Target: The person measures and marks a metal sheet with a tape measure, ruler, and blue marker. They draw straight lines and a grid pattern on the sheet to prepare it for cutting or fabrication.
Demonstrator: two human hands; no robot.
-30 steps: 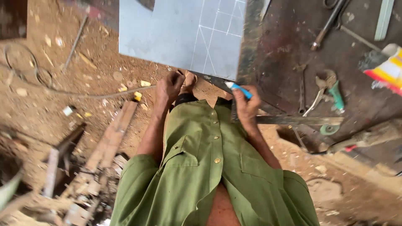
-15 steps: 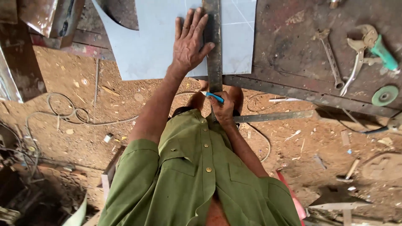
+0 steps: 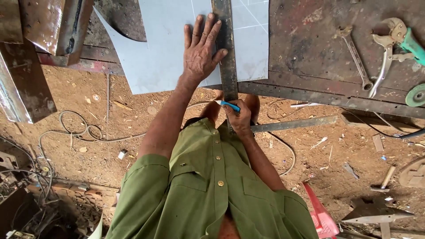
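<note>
Both hands work at the near edge of the rusty metal bench (image 3: 310,53), top centre of the frame. Left hand (image 3: 201,51) lies flat, fingers spread, pressing on the pale grey sheet of metal (image 3: 164,66) and against the dark steel straightedge bar (image 3: 227,53) that runs down across it. Right hand (image 3: 239,117), just below the bench edge, is closed around a blue marker pen (image 3: 230,106), its tip near the bar's lower end. At upper right lie a spanner (image 3: 354,53) and green-handled pliers (image 3: 398,40)
</note>
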